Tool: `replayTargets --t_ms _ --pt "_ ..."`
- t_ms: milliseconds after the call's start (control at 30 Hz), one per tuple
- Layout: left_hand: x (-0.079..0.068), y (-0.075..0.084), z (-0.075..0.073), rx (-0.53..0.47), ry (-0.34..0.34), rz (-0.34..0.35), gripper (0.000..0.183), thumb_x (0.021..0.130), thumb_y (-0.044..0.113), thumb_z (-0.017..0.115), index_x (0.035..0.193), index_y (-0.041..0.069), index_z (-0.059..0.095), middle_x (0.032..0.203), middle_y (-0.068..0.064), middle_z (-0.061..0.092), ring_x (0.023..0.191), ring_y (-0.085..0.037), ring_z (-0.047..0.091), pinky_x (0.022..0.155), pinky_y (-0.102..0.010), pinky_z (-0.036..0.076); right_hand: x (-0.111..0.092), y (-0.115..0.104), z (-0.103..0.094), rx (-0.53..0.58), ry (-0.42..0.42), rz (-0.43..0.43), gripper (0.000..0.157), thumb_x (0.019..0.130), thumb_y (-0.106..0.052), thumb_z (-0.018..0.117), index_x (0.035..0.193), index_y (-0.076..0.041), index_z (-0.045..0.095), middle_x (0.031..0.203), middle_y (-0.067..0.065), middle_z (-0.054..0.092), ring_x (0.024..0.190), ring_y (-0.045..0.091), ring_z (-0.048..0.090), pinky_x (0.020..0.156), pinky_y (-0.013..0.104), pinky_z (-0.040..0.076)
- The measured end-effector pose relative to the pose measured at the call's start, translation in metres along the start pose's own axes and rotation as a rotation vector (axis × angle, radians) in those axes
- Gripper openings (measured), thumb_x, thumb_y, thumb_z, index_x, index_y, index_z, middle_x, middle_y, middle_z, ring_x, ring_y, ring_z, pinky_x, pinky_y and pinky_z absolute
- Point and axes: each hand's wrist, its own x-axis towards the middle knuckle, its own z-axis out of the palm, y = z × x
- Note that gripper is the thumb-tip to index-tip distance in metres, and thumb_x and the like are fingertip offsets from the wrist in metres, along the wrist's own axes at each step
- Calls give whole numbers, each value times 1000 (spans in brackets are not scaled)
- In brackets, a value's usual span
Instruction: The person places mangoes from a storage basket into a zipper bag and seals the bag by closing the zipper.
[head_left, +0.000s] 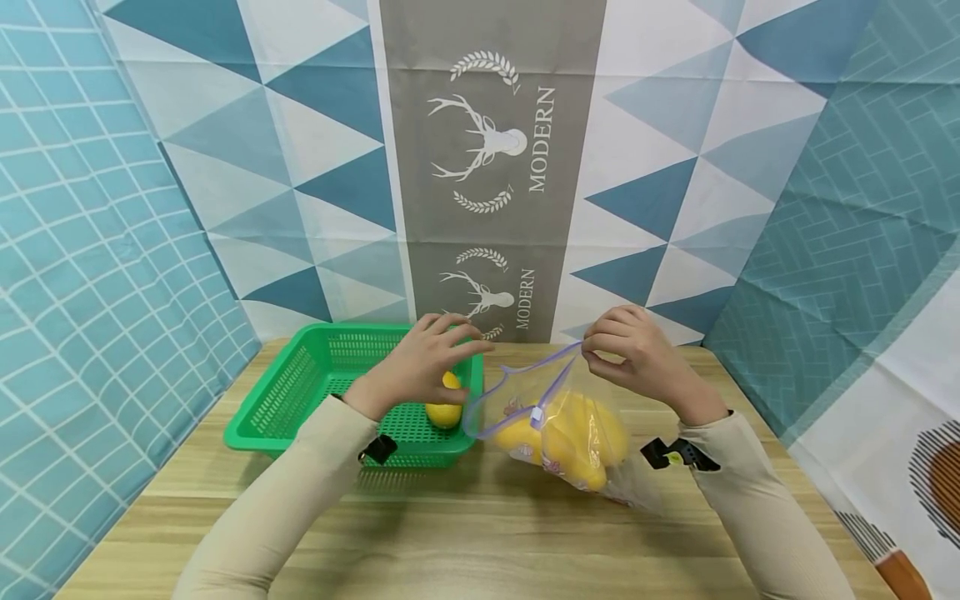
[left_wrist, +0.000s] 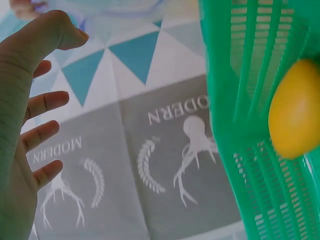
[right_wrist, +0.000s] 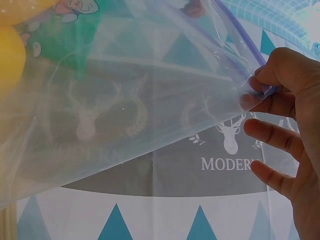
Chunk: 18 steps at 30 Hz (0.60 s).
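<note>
My right hand point(head_left: 637, 358) pinches the purple-edged top corner of a clear zip bag point(right_wrist: 125, 135) between thumb and index finger; the other fingers stand apart. Several yellow fruits point(head_left: 577, 437), lemon-like, fill the bag's lower part, which lies on the table. The bag's mouth gapes toward the left, with a white slider point(head_left: 537, 417) on the zip. My left hand point(head_left: 423, 358) hovers over the right side of a green basket point(head_left: 255, 417), holding nothing, thumb and fingers spread. Below it a lemon point(head_left: 444, 412) lies in the basket, also seen as a blurred yellow lemon point(left_wrist: 297, 110) in the left wrist view.
Under the basket and bag is a wooden table point(head_left: 495, 542). A patterned cloth backdrop point(head_left: 495, 50) stands behind it, with tile-patterned blue cloth point(head_left: 67, 250) at the left and more cloth at the right.
</note>
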Motion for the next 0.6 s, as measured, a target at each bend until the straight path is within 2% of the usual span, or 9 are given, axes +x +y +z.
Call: replayTargets --t_ms 200,367,600 --pt "-7 -19 -7 -26 -1 -60 65 73 33 84 131 15 62 124 -7 60 122 -32 47 96 -54 39 0 -1 0 1 -2 -1 37 104 -29 49 81 -10 70 82 3 66 82 25 59 83 44 42" --pt "-12 -33 -7 4 3 -61 67 73 34 84 132 13 61 125 -9 60 121 -33 47 95 -55 39 0 -1 0 -3 -4 4 38 104 -30 48 81 -10 70 82 3 66 82 25 59 83 45 42" --pt "-18 -52 -4 -21 -51 -75 66 74 32 84 134 15 61 125 -8 60 122 -33 46 100 -57 34 1 -2 -1 -9 -18 8 37 104 -30 49 81 -10 71 83 3 66 83 25 60 85 44 42"
